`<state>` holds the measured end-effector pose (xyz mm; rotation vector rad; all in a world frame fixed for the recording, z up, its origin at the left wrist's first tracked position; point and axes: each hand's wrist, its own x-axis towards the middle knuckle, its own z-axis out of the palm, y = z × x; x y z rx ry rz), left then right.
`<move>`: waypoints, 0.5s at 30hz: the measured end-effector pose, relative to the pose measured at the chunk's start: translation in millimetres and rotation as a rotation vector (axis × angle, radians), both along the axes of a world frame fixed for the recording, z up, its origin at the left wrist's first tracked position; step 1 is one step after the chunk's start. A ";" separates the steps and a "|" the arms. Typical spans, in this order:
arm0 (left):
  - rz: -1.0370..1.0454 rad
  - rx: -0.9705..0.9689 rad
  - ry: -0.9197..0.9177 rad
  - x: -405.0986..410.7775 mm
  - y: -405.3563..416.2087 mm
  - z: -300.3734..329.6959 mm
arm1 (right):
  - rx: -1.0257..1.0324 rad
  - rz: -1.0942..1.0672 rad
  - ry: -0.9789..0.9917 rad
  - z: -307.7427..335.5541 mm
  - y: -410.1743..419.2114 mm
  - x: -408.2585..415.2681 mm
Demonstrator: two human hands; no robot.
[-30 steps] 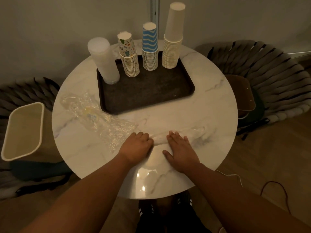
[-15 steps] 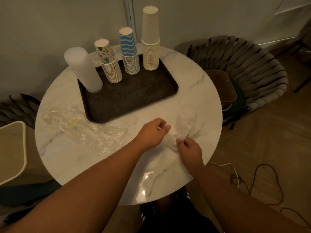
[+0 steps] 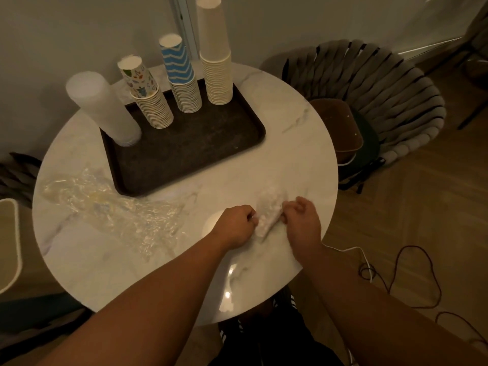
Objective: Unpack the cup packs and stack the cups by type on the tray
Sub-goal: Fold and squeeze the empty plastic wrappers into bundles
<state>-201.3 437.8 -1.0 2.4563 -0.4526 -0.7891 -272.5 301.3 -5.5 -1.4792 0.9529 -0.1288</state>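
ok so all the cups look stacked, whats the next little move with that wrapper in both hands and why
Probably finish scrunching the wrapper and lay it with the loose plastic on the table's left side. All four cup stacks stand on the tray, and the left hand and right hand both pinch the wrapper, so only clearing packaging seems left.

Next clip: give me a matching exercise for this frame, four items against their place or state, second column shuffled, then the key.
Items
1. tall plain white paper cup stack
2. translucent plastic cup stack
3. crumpled clear plastic wrapper
4. small scrunched plastic wrap

Places or states
A. gripped between left hand and right hand
B. tray's far right corner
C. lying loose on the round marble table, left of the tray
D. tray's left end

Pairs: 1-B, 2-D, 3-C, 4-A
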 end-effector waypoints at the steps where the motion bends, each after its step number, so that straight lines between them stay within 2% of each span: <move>1: -0.003 0.017 -0.006 -0.5 -2.1 -0.2 | -0.299 0.045 -0.009 1.3 -0.6 -5.3; 2: -0.016 0.032 -0.018 -1.2 -4.1 -0.4 | -0.556 0.158 -0.091 1.5 -0.7 -10.2; 4: -0.048 0.054 -0.049 -3.2 -6.2 -0.6 | -0.855 0.548 -0.162 -8.4 -1.7 -16.1; 6: -0.059 0.044 -0.074 -5.2 -5.6 -1.7 | -0.966 0.863 0.016 -21.6 -4.2 -16.6; 7: -0.048 0.015 -0.091 -5.3 -3.3 -2.8 | -0.976 0.943 0.123 -25.2 -5.3 -16.1; 9: -0.095 -0.094 -0.189 -5.5 8.0 -4.5 | -0.992 0.993 0.228 -31.8 -9.0 -13.3; 10: -0.195 -0.134 -0.288 -5.1 15.5 -5.9 | -1.002 1.007 0.237 -32.6 -11.1 -12.0; 13: -0.585 -0.015 -0.608 2.8 31.3 -17.4 | -1.004 1.049 0.224 -32.1 -16.5 -11.6; 15: -0.698 -0.042 -0.671 9.2 26.9 -20.0 | -0.998 1.039 0.192 -32.1 -17.6 -11.7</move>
